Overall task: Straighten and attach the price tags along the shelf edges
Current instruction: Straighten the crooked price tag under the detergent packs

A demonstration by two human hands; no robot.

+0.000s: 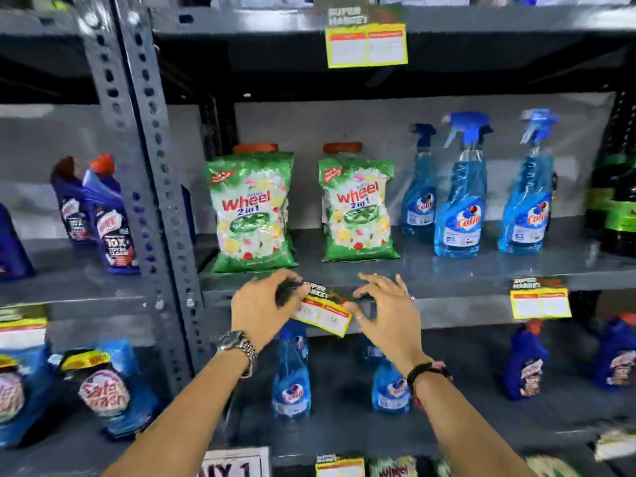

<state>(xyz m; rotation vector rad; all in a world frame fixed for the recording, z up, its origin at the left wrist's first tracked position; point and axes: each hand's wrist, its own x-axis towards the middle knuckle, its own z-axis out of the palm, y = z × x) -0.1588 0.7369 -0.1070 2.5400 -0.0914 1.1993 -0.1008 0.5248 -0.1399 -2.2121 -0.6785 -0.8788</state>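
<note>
A yellow-edged price tag (323, 311) hangs tilted, right side low, on the front edge of the middle shelf (457, 306). My left hand (265, 306) grips its upper left corner. At the tag's right edge my right hand (385, 311) has its thumb on the tag while the other fingers spread wide above. Two more tags hang straight: one on the upper shelf edge (367, 45) and one further right on the middle shelf edge (540, 301).
Two green detergent bags (253, 213) and blue spray bottles (461, 201) stand on the middle shelf. A perforated grey upright (155, 187) rises to the left. Blue bottles (292, 383) fill the shelf below, where another tag (340, 466) hangs.
</note>
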